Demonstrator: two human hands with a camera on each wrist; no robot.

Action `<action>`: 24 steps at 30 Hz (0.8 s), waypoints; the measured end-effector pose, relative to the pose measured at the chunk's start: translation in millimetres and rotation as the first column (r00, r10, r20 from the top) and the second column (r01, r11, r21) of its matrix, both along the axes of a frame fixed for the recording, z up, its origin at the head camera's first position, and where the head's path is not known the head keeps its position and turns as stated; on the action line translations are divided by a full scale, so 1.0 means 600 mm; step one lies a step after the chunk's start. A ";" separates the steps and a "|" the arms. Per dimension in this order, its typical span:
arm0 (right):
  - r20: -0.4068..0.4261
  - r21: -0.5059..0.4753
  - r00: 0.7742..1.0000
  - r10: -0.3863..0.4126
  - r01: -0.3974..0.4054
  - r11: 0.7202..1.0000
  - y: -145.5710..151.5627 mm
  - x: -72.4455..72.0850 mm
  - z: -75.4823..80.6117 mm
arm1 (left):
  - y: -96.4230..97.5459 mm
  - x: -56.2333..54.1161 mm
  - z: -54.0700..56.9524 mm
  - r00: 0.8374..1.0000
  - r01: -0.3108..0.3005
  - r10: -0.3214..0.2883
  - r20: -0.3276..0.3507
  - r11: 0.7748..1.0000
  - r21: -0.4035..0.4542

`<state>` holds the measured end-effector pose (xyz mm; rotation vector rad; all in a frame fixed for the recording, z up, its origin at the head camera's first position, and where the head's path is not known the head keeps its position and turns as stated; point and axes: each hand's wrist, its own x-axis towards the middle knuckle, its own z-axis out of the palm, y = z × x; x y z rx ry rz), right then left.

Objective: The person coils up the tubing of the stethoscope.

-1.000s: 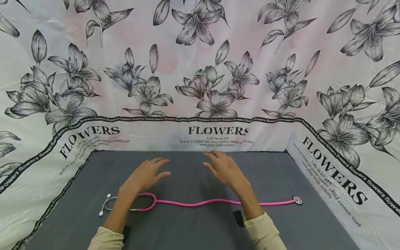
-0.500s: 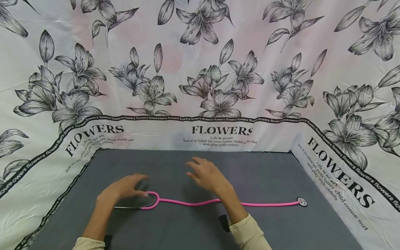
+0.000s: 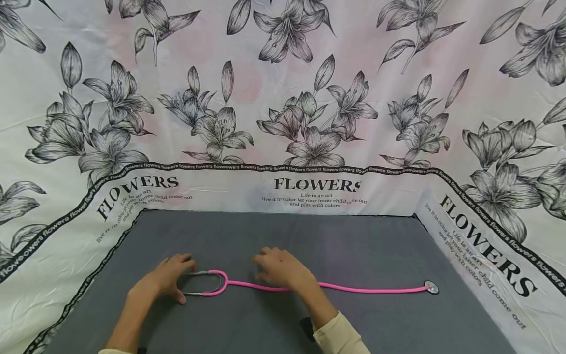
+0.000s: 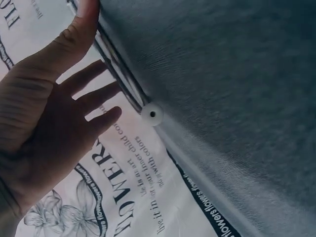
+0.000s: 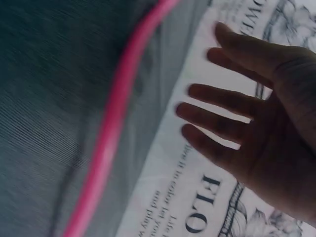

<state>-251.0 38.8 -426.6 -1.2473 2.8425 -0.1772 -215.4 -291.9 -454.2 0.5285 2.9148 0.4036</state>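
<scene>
A pink stethoscope (image 3: 376,290) lies stretched left to right across the grey table, its round metal chest piece (image 3: 431,287) at the right end. My left hand (image 3: 161,280) is at the metal ear tubes (image 3: 194,294), thumb on the near side and fingers on the far side; it hides the ear tips in the head view. In the left wrist view the thumb overlaps the ear tubes, and one white ear tip (image 4: 152,114) shows. Fingers spread, my right hand (image 3: 283,268) hovers by the middle of the pink tube (image 5: 111,118) and covers part of it.
A white cloth (image 3: 318,196) printed with grey flowers and lettering rises behind the grey table (image 3: 376,246) and along both its sides. A small black patch (image 3: 307,328) shows beside the right sleeve (image 3: 338,337).
My left hand has moved left and down to the ear-tube end of the stethoscope. The right hand has come left and lower, toward the pink tube. The stethoscope lies as before; the view has shifted slightly.
</scene>
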 end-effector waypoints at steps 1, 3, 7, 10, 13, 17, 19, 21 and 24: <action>0.020 0.030 1.000 -0.005 0.005 1.000 -0.002 0.004 -0.007 | 0.001 0.002 -0.001 1.000 0.010 -0.010 -0.015 1.000 0.000; 0.038 0.076 0.999 -0.024 0.021 0.997 -0.005 0.012 -0.020 | 0.003 0.003 0.000 1.000 0.008 -0.008 -0.003 1.000 0.000; -0.034 0.100 0.999 -0.038 0.041 0.994 -0.008 0.020 -0.044 | -0.004 -0.004 -0.013 1.000 0.004 -0.004 0.002 1.000 0.017; -0.108 0.087 0.994 -0.023 0.032 0.996 -0.008 0.021 -0.052 | -0.003 -0.004 -0.015 1.000 -0.006 0.007 -0.022 1.000 0.027; -0.140 0.060 0.990 -0.012 0.021 0.998 -0.004 0.016 -0.050 | 0.004 -0.001 -0.008 0.995 -0.005 0.009 -0.104 0.999 0.042; -0.074 -0.050 0.996 -0.054 0.051 0.997 0.017 -0.002 -0.031 | 0.015 -0.012 -0.001 0.958 0.057 -0.030 -0.286 0.995 0.087; -0.018 -0.113 0.996 -0.090 0.088 0.990 0.036 -0.017 -0.014 | 0.026 -0.024 0.004 0.930 0.095 -0.051 -0.365 0.990 0.105; 0.010 -0.165 0.992 -0.124 0.124 0.978 0.059 -0.034 0.009 | 0.044 -0.040 0.012 0.899 0.125 -0.064 -0.433 0.985 0.116; -0.008 -0.240 0.987 -0.158 0.152 0.959 0.097 -0.060 0.049 | 0.078 -0.069 0.029 0.845 0.154 -0.059 -0.531 0.979 0.136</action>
